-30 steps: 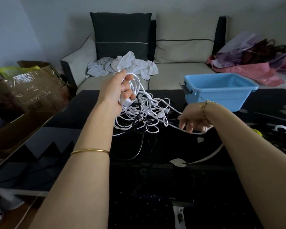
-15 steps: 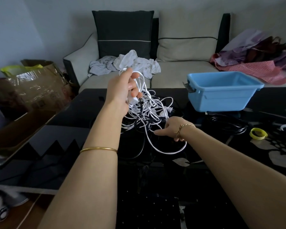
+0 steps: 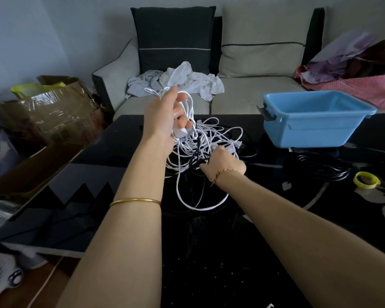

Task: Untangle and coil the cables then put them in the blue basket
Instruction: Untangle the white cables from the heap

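The tangle of white cables [image 3: 200, 147] sits over the middle of the black counter [image 3: 242, 252], partly lifted, with a dark cable [image 3: 195, 156] threaded through it and one long white loop [image 3: 196, 205] trailing toward you on the glossy top. Your left hand [image 3: 165, 116] holds the upper part of the bundle raised above the counter; its fingers [image 3: 182, 121] are curled and pressed around several white strands and a small white plug block [image 3: 181, 132]. Your right hand [image 3: 223, 162] is lower, at the near right edge of the tangle, knuckles up. Its fingers are buried among the strands, and you cannot tell whether they are pinching a cable or merely resting in the pile. A white plug [image 3: 235, 146] lies just beyond that hand.

The blue basket [image 3: 316, 121] stands on the counter to the right of the tangle, apart from it, and what shows of its inside holds no cables. Near its base lies a coil of black cable [image 3: 320, 168], and beside that a yellow ring [image 3: 366, 180]. Beyond the counter is a sofa [image 3: 253, 94] with crumpled white cloth [image 3: 187, 82] on its seat, and a cardboard box [image 3: 58, 112] stands to the left.
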Demonstrator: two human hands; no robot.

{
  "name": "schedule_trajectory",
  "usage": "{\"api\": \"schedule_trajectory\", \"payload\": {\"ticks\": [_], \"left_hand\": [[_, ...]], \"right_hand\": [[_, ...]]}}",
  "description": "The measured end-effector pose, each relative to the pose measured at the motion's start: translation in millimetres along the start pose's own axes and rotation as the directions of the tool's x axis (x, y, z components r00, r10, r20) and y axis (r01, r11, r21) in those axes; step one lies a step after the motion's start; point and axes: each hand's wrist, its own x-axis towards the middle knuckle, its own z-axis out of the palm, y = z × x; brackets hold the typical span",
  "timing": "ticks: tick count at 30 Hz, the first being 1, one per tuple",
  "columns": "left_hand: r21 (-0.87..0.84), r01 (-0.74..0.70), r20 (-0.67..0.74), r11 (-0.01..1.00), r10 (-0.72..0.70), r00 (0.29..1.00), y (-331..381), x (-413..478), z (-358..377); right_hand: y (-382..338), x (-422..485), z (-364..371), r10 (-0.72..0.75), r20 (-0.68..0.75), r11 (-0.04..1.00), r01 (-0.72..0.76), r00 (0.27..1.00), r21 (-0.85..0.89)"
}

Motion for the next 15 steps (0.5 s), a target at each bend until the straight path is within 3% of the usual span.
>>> {"api": "schedule_trajectory", "payload": {"ticks": [2, 5, 10, 15], "left_hand": [[0.008, -0.004, -0.016, 1.000, 0.004, 1.000, -1, 2, -4], [0.015, -0.034, -0.049, 0.999, 0.035, 0.998, 0, 5, -8], [-0.011, -0.093, -0.057, 0.996, 0.093, 0.994, 5, 4, -14], [-0.017, -0.105, -0.051, 0.994, 0.104, 0.993, 5, 4, -18]], "right_hand": [[-1, 0, -17, -0.033, -0.066, 0.983, 0.021, 0.997, -0.184], [-18, -4, -44, -0.192, -0.111, 0.973, 0.174, 0.975, -0.154], [-50, -5, -12, -0.454, 0.224, 0.890, 0.451, 0.863, 0.064], [-55, 16, 14, -0.405, 0.272, 0.914, 0.386, 0.873, 0.121]]}}
